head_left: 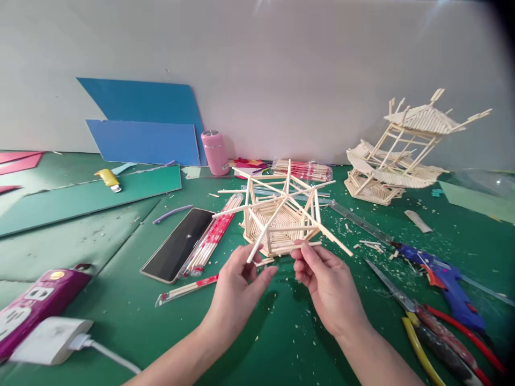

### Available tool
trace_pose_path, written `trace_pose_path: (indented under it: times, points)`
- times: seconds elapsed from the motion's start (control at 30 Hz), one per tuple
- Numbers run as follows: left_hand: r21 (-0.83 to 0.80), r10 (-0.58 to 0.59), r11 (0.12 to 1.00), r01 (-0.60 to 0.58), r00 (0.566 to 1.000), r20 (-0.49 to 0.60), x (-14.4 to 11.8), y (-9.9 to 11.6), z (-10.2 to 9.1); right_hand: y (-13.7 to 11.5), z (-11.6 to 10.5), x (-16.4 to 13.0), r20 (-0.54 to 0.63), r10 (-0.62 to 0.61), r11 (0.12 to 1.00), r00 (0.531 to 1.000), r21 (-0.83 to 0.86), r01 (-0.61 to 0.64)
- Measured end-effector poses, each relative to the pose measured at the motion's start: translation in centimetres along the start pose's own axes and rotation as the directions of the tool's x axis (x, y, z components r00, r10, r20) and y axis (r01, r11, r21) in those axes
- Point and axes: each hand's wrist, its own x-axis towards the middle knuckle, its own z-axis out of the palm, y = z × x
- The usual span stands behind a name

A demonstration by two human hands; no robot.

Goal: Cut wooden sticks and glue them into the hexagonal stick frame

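A model frame of pale wooden sticks [277, 228] stands on the table in front of me, with a slatted many-sided base and roof sticks that meet at a peak and jut outward. My right hand [328, 281] pinches a wooden stick [284, 250] between thumb and fingers, level along the near side of the base. To the left, my left hand [237, 287] has thumb and fingers apart beside a jutting roof stick and some short stick pieces [264, 262]. Whether its hidden fingers touch the frame I cannot tell.
Nearby lie a phone [179, 244], packed sticks [211, 236], scissors [396, 289], pliers [454, 343] and a blue glue gun [446, 279]. Behind are a pink bottle [215, 153] and a taller stick pavilion [406, 150]. A power strip [44, 300] sits left.
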Motion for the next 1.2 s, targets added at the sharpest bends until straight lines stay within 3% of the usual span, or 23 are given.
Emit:
trace_pose_path:
  times: [0.07,0.47,0.77,1.2]
  points:
    - [-0.03,0.013,0.999,-0.013,1.0,-0.004,0.6,-0.1,0.1,0.2,0.4,0.4,0.008,-0.025,1.0,1.0,0.0,0.025]
    - [-0.305,0.038,0.951,0.046,0.964,0.263,3.7,0.6,0.3,0.3,0.8,1.4,-0.021,-0.143,0.99,0.99,-0.025,0.142]
    - [-0.246,0.102,0.968,-0.051,0.975,0.198,3.8,0.7,-0.3,0.2,1.4,1.4,-0.023,-0.204,0.979,0.979,-0.013,0.204]
    - [-0.2,0.157,0.973,-0.115,0.966,0.207,4.5,0.7,-0.4,-0.4,1.7,1.7,-0.034,-0.194,0.98,0.98,0.031,0.195]
